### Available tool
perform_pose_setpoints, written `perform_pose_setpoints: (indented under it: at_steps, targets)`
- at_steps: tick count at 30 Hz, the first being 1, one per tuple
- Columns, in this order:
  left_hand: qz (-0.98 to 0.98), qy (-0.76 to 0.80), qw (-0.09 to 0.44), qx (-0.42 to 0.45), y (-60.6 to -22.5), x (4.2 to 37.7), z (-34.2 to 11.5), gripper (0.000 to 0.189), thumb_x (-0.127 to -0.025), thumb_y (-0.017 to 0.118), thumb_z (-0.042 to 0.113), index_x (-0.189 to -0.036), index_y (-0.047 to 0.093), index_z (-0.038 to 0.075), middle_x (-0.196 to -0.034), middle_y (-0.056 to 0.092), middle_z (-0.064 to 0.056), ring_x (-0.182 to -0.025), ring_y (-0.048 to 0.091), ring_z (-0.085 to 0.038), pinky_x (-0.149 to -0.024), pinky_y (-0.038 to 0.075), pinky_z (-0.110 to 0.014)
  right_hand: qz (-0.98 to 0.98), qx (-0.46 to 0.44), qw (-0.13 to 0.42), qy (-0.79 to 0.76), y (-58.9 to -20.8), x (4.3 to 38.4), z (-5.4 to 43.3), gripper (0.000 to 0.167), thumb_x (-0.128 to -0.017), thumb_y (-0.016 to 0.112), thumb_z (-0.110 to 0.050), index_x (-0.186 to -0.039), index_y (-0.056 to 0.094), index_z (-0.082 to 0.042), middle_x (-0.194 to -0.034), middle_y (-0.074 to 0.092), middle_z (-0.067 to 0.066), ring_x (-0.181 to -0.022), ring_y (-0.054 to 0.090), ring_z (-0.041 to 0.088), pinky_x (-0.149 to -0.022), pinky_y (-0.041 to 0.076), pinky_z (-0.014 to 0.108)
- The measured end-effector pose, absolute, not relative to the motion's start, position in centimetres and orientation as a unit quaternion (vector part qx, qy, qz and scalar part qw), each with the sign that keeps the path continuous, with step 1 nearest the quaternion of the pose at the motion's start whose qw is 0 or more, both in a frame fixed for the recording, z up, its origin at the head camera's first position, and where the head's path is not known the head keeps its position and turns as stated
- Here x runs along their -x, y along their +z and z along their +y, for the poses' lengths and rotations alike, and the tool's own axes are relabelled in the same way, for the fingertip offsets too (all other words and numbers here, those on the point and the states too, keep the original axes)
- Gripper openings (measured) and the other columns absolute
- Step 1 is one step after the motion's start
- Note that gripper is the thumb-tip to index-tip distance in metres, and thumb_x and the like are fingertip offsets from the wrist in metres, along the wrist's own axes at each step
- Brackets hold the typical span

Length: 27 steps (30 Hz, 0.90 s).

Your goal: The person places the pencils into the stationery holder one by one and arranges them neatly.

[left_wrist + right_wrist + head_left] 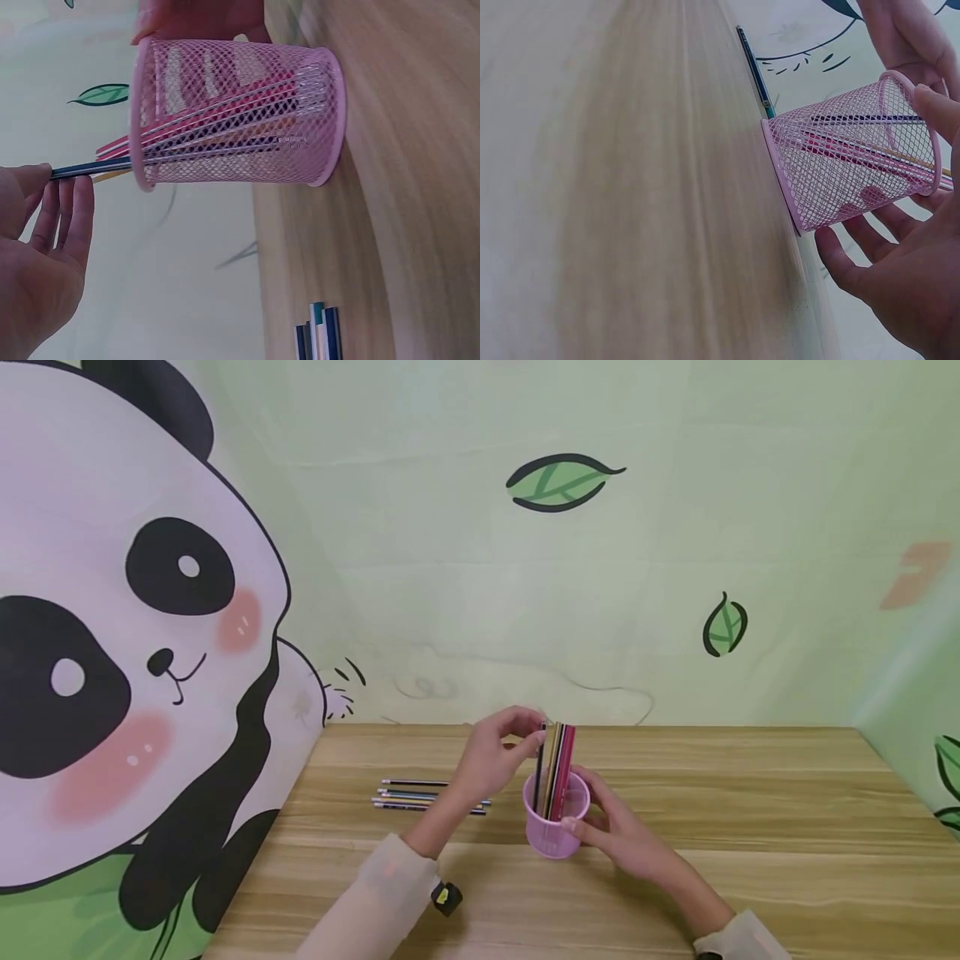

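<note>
A pink mesh pencil cup (550,841) stands upright on the wooden table, with several pencils inside, among them red pencils (567,760) leaning to one side. My left hand (491,758) pinches the upper end of a dark pencil (94,166) between thumb and fingers; its lower part is inside the cup, seen through the mesh. With fingers and thumb curled about its side, my right hand (630,837) holds the cup near the rim. In the right wrist view the fingers of that hand (900,277) lie along the mesh wall.
Left of the cup, several loose pencils (405,807) lie side by side on the table (750,810), partly behind the left forearm. A pale green backdrop (420,568) with a printed panda (90,610) and leaves rises at the table's back edge.
</note>
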<state>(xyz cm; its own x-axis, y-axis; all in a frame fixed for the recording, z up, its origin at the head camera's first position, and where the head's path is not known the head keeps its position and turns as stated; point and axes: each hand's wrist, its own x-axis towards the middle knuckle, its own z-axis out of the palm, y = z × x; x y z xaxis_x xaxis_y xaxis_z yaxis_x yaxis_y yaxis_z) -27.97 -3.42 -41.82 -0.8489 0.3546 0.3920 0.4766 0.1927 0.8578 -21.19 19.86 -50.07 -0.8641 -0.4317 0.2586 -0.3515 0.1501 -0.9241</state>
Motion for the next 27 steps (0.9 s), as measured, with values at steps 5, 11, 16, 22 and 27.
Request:
perform_pose_setpoints:
  at_steps: [5, 11, 16, 22, 27]
  targets:
    - [-0.773, -0.569, 0.049, 0.275, -42.5, 28.2, -3.2, 0.017, -0.104, 0.071, 0.019, -0.118, 0.072, 0.011, -0.103, 0.074, -0.001, -0.092, 0.073, -0.019, -0.078, 0.063, -0.031, 0.753, 0.260, 0.038, -0.603, -50.1, 21.2, 19.7, 0.073, -0.104, 0.068, -0.013, -0.166, 0.029, -0.014, -0.162, 0.039, 0.027, -0.146, 0.041, 0.051, -0.104, 0.052, 0.032]
    - [-0.785, -0.560, 0.050, 0.261, -42.6, 28.7, -2.7, 0.015, -0.104, 0.071, 0.019, -0.118, 0.070, 0.012, -0.103, 0.072, 0.000, -0.093, 0.071, -0.014, -0.080, 0.062, -0.030, 0.752, 0.258, 0.036, -0.605, -50.1, 21.2, 19.7, 0.073, -0.104, 0.068, -0.012, -0.165, 0.029, -0.013, -0.161, 0.038, 0.028, -0.145, 0.040, 0.052, -0.104, 0.052, 0.030]
    - [-0.805, -0.538, 0.049, 0.246, -42.7, 29.2, -2.0, 0.018, -0.101, 0.074, 0.016, -0.118, 0.070, 0.012, -0.104, 0.072, 0.001, -0.095, 0.070, -0.014, -0.085, 0.060, -0.030, 0.754, 0.258, 0.035, -0.602, -50.0, 21.2, 19.8, 0.073, -0.104, 0.068, -0.012, -0.165, 0.029, -0.011, -0.161, 0.040, 0.027, -0.145, 0.041, 0.051, -0.106, 0.051, 0.032]
    - [-0.817, -0.529, 0.036, 0.227, -43.0, 29.5, -1.6, 0.019, -0.101, 0.075, 0.017, -0.118, 0.070, 0.011, -0.105, 0.072, 0.000, -0.095, 0.070, -0.014, -0.082, 0.060, -0.030, 0.756, 0.261, 0.037, -0.600, -50.3, 21.2, 19.7, 0.073, -0.104, 0.068, -0.012, -0.166, 0.028, -0.012, -0.163, 0.037, 0.026, -0.147, 0.038, 0.050, -0.107, 0.050, 0.034]
    - [-0.818, -0.527, 0.034, 0.227, -43.0, 29.7, -1.4, 0.018, -0.101, 0.075, 0.018, -0.118, 0.070, 0.012, -0.106, 0.073, 0.001, -0.096, 0.070, -0.015, -0.083, 0.060, -0.031, 0.757, 0.259, 0.034, -0.599, -50.0, 21.2, 19.8, 0.073, -0.104, 0.067, -0.012, -0.166, 0.028, -0.012, -0.161, 0.040, 0.027, -0.146, 0.041, 0.049, -0.108, 0.051, 0.036]
